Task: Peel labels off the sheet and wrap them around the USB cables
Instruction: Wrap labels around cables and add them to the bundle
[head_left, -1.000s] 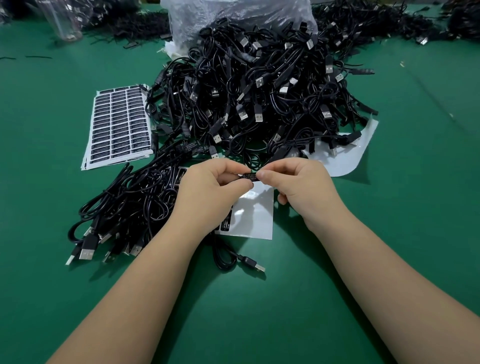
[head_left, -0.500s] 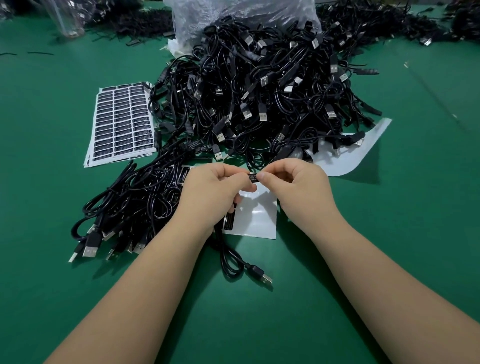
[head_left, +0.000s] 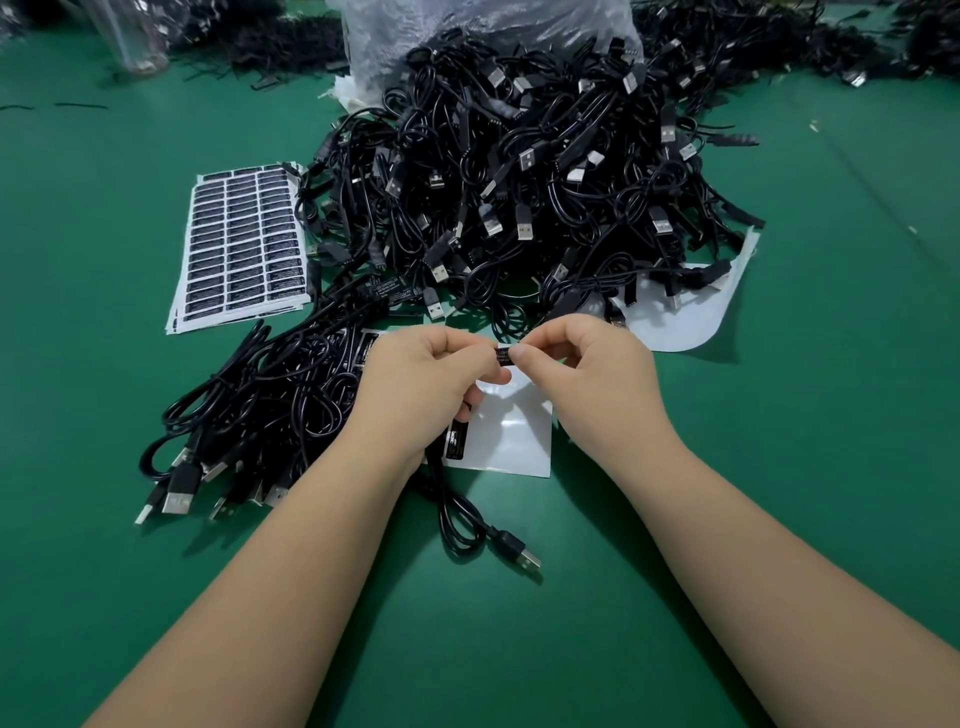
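Observation:
My left hand (head_left: 426, 384) and my right hand (head_left: 587, 374) meet over the table's middle and pinch a small black label (head_left: 503, 356) between their fingertips. A black USB cable (head_left: 467, 525) hangs down from my left hand and ends in a plug (head_left: 522, 553) on the green table. Under my hands lies a nearly bare white backing sheet (head_left: 514, 436) with one black label (head_left: 457, 440) left on it. A full label sheet (head_left: 241, 244) lies at the left.
A large heap of black USB cables (head_left: 535, 192) spills from a clear plastic bag (head_left: 467, 31) at the back. A smaller cable bundle (head_left: 249, 410) lies left of my hands. An empty backing sheet (head_left: 701, 312) pokes out at the right. More cables line the far edge.
Both hands stay joined on the label. The cable's loose end has slid a little toward me and to the right.

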